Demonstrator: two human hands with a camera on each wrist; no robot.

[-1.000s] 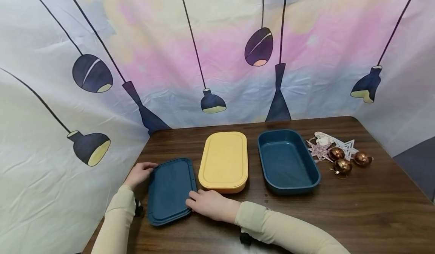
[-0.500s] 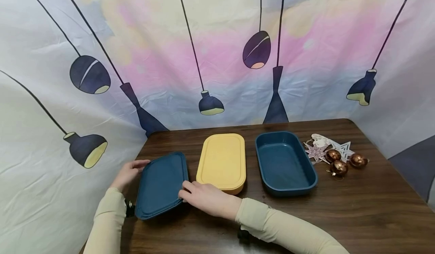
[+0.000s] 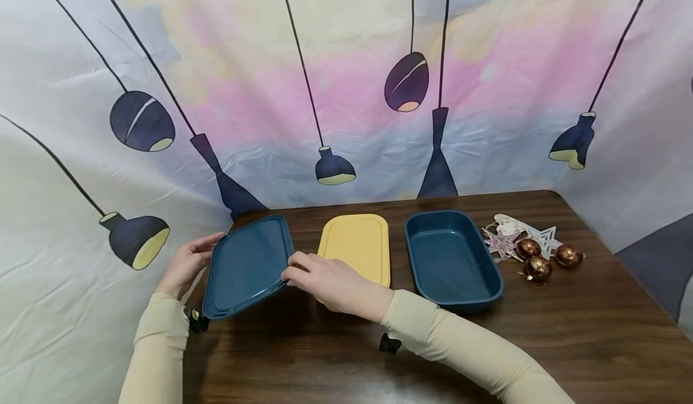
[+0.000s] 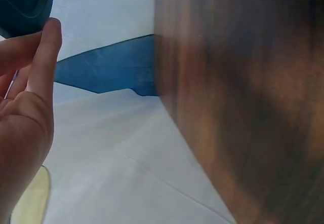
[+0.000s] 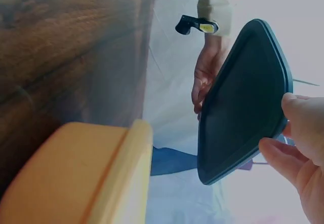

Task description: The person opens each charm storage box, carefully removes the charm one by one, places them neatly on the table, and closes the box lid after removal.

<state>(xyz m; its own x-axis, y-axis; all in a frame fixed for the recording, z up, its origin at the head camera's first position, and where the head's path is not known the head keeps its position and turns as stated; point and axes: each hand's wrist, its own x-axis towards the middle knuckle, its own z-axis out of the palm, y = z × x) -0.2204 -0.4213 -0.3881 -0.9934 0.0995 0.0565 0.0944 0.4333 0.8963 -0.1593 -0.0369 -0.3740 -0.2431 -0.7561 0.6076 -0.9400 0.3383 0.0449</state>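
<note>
A dark blue rectangular lid (image 3: 249, 266) is held up over the left part of the table, tilted. My left hand (image 3: 184, 266) grips its left edge, thumb and fingertips at the rim, as the left wrist view of the lid's corner (image 4: 28, 6) also shows. On the opposite edge, my right hand (image 3: 327, 278) pinches the rim between thumb and fingers. From the right wrist view, the lid's underside (image 5: 243, 107) faces the camera, well off the tabletop. Just right of it stands a yellow lidded container (image 3: 357, 241), its near part overlapped by my right hand.
A blue lidless container (image 3: 455, 260) stands right of the yellow one. Beyond it lie several ornaments: copper baubles (image 3: 538, 268), a pink glitter star (image 3: 502, 243) and a white star (image 3: 545, 238). A printed cloth backdrop (image 3: 368, 121) hangs behind the wooden table (image 3: 585, 332).
Both hands have lifted the blue lid off the table, raising it up and slightly left, with its tilt increasing. The containers and ornaments keep their places.
</note>
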